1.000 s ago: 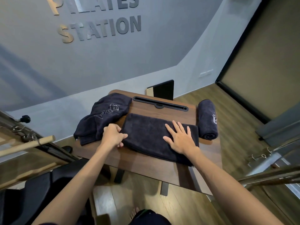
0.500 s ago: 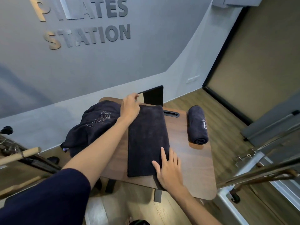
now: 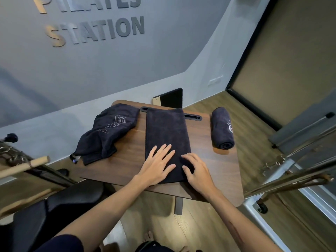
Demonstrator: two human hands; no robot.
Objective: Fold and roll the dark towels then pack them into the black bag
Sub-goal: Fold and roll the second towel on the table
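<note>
We see soft, even indoor light, faint shadows under the hands, wide-angle bending at the edges, slight softness throughout.

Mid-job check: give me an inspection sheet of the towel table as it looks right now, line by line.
Surface: wooden table, with a dark slot along its far edge.
Job's things: folded towel lying flat in the middle, long side running away from the person; rolled towel at the right edge; crumpled towel on the left, printed lettering up. Black bag: not identifiable in view.
Clutter: nothing seen on the table.
Hands: left hand flat on the folded towel's near end; right hand beside it, fingers bent onto the cloth.
Cables: nothing seen.
Surroundings: grey wall with STATION lettering, wood floor, metal-framed equipment on the right.
</note>
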